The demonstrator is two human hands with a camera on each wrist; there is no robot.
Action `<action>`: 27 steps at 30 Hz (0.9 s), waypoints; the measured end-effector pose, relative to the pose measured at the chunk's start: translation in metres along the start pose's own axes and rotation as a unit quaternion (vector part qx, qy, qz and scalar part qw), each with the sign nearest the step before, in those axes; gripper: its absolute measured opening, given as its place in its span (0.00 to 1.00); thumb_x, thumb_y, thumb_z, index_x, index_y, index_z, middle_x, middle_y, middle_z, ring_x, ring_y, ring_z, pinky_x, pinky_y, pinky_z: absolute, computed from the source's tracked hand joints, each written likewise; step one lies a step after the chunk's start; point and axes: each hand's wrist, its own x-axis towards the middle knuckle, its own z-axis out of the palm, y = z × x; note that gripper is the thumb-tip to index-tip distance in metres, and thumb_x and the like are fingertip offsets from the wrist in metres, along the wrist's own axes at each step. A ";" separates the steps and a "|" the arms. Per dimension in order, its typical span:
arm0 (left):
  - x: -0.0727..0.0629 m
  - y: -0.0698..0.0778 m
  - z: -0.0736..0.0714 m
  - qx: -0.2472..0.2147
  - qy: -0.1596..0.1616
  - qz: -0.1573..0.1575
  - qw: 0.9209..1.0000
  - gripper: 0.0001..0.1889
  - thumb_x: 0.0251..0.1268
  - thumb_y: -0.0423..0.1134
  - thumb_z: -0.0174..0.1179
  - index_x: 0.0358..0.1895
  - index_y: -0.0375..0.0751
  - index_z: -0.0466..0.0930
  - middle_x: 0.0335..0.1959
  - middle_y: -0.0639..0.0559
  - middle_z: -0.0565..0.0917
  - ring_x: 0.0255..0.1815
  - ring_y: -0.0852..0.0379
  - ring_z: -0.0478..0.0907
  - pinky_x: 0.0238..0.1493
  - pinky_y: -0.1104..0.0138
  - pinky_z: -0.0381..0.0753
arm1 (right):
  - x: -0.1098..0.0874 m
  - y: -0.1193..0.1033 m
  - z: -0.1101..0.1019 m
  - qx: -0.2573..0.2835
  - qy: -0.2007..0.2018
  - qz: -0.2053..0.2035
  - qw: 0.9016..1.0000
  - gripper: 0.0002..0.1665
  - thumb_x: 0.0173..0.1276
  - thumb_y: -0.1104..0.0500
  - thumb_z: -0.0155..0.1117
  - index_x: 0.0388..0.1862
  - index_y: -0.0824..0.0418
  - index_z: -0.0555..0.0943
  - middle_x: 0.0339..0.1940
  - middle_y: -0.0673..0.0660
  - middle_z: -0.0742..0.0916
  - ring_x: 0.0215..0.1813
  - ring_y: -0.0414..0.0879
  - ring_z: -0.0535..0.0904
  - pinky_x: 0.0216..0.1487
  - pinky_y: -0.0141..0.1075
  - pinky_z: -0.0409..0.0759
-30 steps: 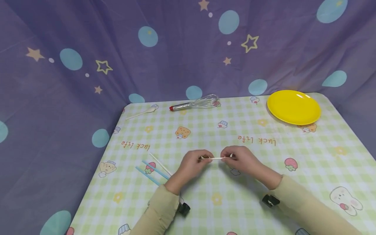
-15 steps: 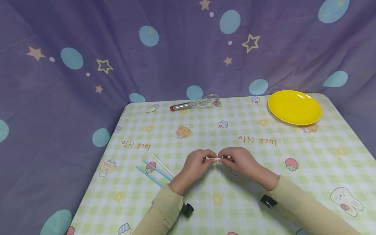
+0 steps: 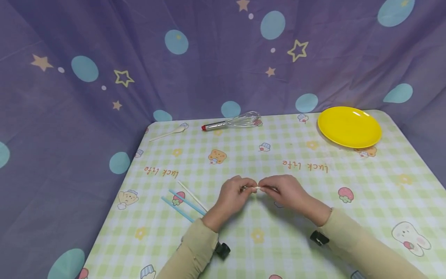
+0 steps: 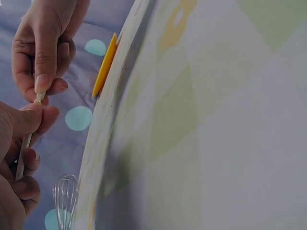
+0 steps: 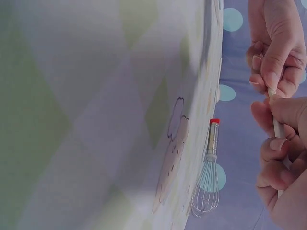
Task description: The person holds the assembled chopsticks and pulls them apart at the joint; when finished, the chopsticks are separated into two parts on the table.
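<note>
In the head view, my left hand (image 3: 232, 196) and right hand (image 3: 286, 191) meet fingertip to fingertip over the middle of the table. Both pinch a thin off-white strip (image 3: 258, 188), of which only a short bit shows between them. The left wrist view shows the strip (image 4: 23, 155) running back through the curled fingers of my left hand (image 4: 17, 139). From the right wrist, a straight pale length of the strip (image 5: 278, 127) passes under the thumb of my right hand (image 5: 288, 148). Fingers hide most of it.
Two light-blue sticks (image 3: 177, 209) and a white stick (image 3: 191, 193) lie left, partly behind my left forearm. Along the back are a pale spoon (image 3: 175, 131), a wire whisk (image 3: 231, 122) and a yellow plate (image 3: 349, 128). A purple curtain (image 3: 209, 77) hangs behind the checked tablecloth (image 3: 244, 155).
My hands have drawn together, the left moving right and the right slightly left, so less of the strip shows between the fingertips. In the last half second they hardly moved.
</note>
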 end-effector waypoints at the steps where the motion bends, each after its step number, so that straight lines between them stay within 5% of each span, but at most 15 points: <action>1: 0.000 -0.001 -0.001 0.000 0.000 -0.002 1.000 0.03 0.60 0.41 0.68 0.36 0.50 0.88 0.26 0.61 0.82 0.22 0.66 0.67 0.26 0.72 0.69 | 0.000 0.001 -0.001 -0.001 -0.001 0.004 1.000 0.05 0.66 0.62 0.67 0.37 0.53 0.87 0.32 0.42 0.87 0.27 0.30 0.74 0.32 0.33 0.76; 11: 0.004 -0.015 -0.011 -0.017 -0.021 -0.088 0.996 0.04 0.65 0.39 0.64 0.40 0.48 0.87 0.29 0.59 0.82 0.27 0.63 0.71 0.31 0.68 0.72 | -0.003 0.010 -0.006 -0.013 -0.036 0.112 0.993 0.04 0.66 0.64 0.66 0.38 0.60 0.87 0.35 0.51 0.88 0.36 0.43 0.83 0.39 0.40 0.81; 18: 0.022 -0.027 -0.007 0.000 -0.032 -0.099 0.995 0.09 0.69 0.37 0.60 0.48 0.45 0.85 0.38 0.56 0.87 0.37 0.59 0.80 0.40 0.65 0.78 | -0.007 0.016 -0.001 -0.039 -0.056 0.093 0.993 0.17 0.62 0.73 0.61 0.49 0.67 0.85 0.36 0.55 0.82 0.34 0.43 0.76 0.35 0.37 0.77; 27: 0.049 -0.030 0.009 0.038 0.005 -0.177 0.984 0.04 0.65 0.36 0.65 0.39 0.45 0.88 0.31 0.56 0.86 0.33 0.60 0.80 0.38 0.66 0.78 | -0.003 0.009 0.006 -0.014 -0.075 0.196 0.978 0.04 0.59 0.64 0.71 0.27 0.56 0.85 0.24 0.45 0.82 0.27 0.38 0.73 0.33 0.36 0.74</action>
